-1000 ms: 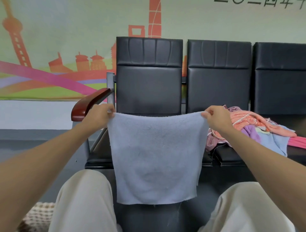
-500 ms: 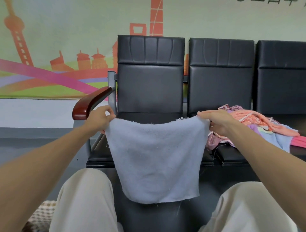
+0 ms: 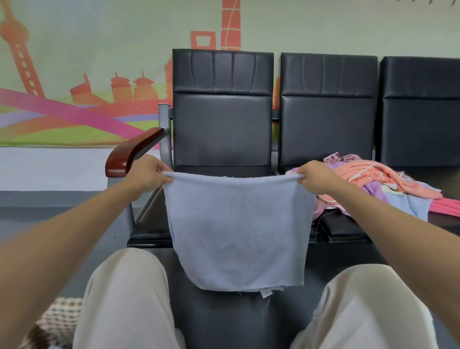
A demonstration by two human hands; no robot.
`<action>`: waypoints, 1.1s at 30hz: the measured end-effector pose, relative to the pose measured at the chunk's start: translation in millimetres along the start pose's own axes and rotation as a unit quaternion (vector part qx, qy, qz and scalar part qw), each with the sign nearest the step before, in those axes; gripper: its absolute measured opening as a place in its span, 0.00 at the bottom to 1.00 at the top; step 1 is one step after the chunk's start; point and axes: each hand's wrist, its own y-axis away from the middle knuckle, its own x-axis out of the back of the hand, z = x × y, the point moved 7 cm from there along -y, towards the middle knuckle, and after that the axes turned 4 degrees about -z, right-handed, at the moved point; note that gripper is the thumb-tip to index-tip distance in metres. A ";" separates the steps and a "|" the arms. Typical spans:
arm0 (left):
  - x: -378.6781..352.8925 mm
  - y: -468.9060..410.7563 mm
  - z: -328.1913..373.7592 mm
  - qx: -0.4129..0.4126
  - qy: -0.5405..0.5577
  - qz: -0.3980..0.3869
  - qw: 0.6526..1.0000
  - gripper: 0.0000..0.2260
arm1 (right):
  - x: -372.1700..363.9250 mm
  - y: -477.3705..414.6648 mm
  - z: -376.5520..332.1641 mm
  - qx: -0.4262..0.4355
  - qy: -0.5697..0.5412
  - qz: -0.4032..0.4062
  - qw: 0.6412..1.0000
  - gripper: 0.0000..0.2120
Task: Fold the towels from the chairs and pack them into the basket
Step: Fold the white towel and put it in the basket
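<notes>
Writing (image 3: 423, 1) at the wall's top right edge is cut off and unreadable. Light blue towel (image 3: 236, 231), fuzzy with a frayed lower hem and a small pale tag (image 3: 265, 293) showing no legible print, hangs spread between the 2 hands: left hand (image 3: 146, 172) and right hand (image 3: 317, 178) each pinch a top corner. Just beyond the right fingers, mixed towels (image 3: 373, 179) lie heaped on the black chairs (image 3: 221, 119)

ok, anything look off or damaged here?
The towel, pinched at its top corners by the left hand and right hand, has a frayed bottom edge with loose threads and a small flap hanging. The pile lies heaped, unfolded.
</notes>
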 end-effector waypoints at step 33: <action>-32.2 -34.6 -54.3 0.129 0.213 0.121 0.961 0.09 | -26.0 -37.6 21.8 -0.087 -0.368 0.090 0.921 0.07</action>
